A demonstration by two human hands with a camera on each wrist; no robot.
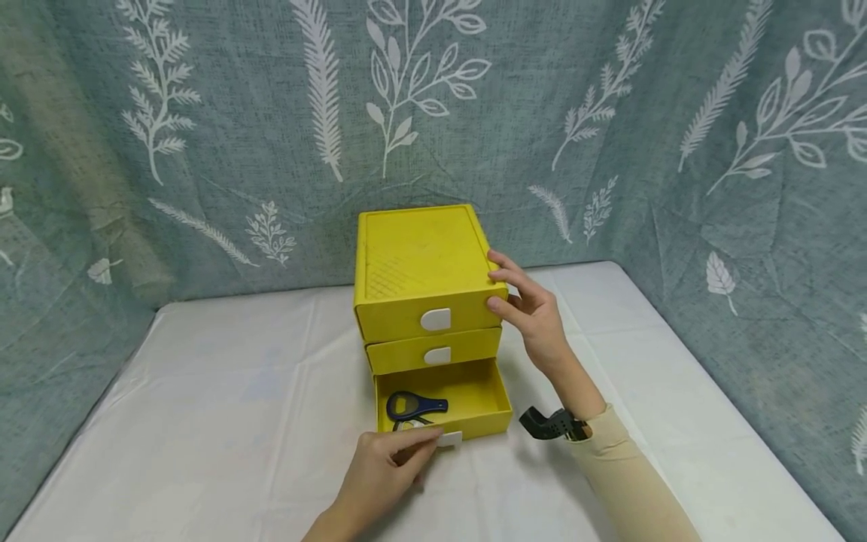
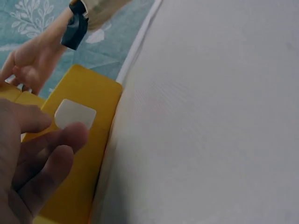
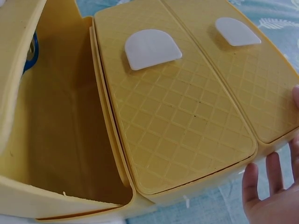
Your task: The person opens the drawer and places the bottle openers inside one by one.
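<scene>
A yellow drawer cabinet (image 1: 423, 256) with a white tab handle on each drawer stands on the white cloth. Its bottom drawer (image 1: 474, 391) is pulled out; the middle drawer (image 1: 474, 346) and top drawer (image 1: 393, 320) are in. At the bottom drawer's white handle (image 2: 74, 114), my left hand (image 1: 382, 470) pinches with thumb and fingertips. My right hand (image 1: 538, 316) holds the cabinet's upper right corner, thumb on the front, fingers over the side edge. Inside the open drawer lies a dark blue tool (image 1: 416, 405) with a ring-shaped head, beside a smaller, partly hidden item.
White cloth (image 1: 217, 406) covers the table around the cabinet. A grey-green curtain (image 1: 257, 135) with white leaf patterns hangs close behind and at both sides. A black wrist device (image 1: 552, 423) sits on the right forearm, near the drawer's right side.
</scene>
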